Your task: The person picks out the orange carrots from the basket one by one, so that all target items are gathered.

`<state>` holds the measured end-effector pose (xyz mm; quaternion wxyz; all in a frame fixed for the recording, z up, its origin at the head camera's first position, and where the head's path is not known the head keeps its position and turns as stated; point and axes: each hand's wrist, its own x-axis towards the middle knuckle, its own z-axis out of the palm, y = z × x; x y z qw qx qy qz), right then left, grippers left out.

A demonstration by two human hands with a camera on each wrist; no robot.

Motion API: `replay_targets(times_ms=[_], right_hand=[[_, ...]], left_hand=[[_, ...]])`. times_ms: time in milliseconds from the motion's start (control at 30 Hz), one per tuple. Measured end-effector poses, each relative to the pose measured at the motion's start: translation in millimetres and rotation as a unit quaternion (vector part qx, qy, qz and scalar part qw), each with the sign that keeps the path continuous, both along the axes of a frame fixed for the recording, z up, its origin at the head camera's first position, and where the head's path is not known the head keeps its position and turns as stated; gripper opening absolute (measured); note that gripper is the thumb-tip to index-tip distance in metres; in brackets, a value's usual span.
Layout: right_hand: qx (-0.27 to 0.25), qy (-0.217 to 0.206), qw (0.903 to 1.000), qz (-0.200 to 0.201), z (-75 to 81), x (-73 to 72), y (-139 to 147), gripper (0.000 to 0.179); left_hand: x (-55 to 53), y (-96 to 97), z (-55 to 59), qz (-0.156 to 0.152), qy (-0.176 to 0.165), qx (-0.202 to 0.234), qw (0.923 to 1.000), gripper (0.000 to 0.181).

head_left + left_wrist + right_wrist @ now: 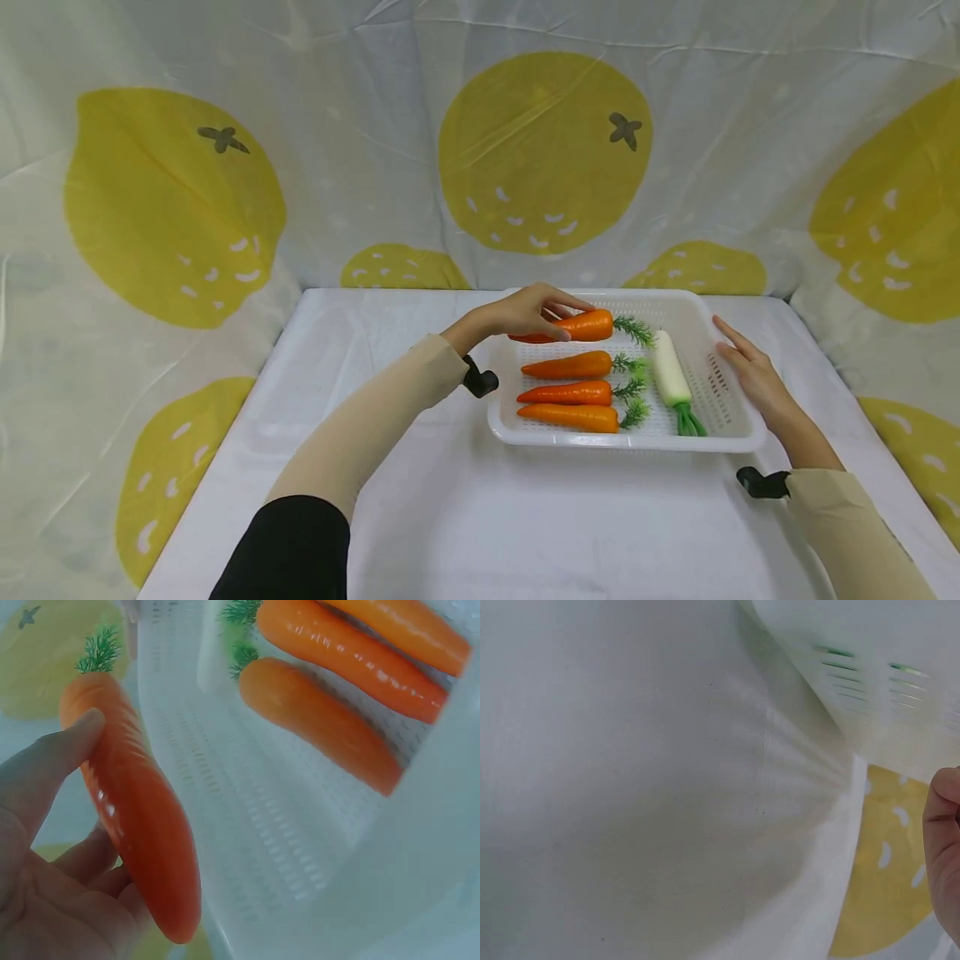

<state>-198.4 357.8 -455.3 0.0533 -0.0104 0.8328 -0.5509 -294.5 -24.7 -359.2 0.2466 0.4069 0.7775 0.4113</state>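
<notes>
My left hand [528,310] grips an orange toy carrot [142,810] with thumb and fingers, over the back left of a white plastic basket [570,442]. The carrot's green leafy top [634,329] points right in the head view. Below it in the basket lie three more carrots [566,366], side by side. A white radish [669,371] with green stalks lies to their right. At the basket's right side my right hand [759,383] holds the rim, thumb on top; its other fingers are partly hidden. Only part of this hand shows at the edge of the right wrist view.
A white cloth [525,517] covers the table under the basket. Behind and at both sides hangs a pale curtain [360,150] printed with big yellow lemons. The basket stands toward the back right of the table, near its back edge.
</notes>
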Motion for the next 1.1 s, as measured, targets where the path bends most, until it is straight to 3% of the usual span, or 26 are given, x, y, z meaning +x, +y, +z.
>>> replay_targets(times_ms=[267,500,733,1100], right_hand=[[-0.004,0.003,1.0000,-0.003,-0.6,0.6,-1.6,0.059],[0.005,-0.002,1.0000,-0.005,1.2,2.6,-1.4,0.058],[0.013,-0.002,0.9999,0.004,0.4,2.7,0.2,0.059],[0.006,0.002,1.0000,0.004,-1.0,2.3,0.6,0.058]], left_hand=[[1.7,-41.1,11.5,0.026,0.004,0.004,0.9996,0.054],[-0.2,-84.6,16.6,0.051,-0.016,0.010,0.9985,0.056],[-2.1,-129.5,11.1,0.087,-0.015,-0.013,0.9960,0.057],[-4.5,-185.3,-2.4,0.105,-0.038,-0.008,0.9937,0.057]])
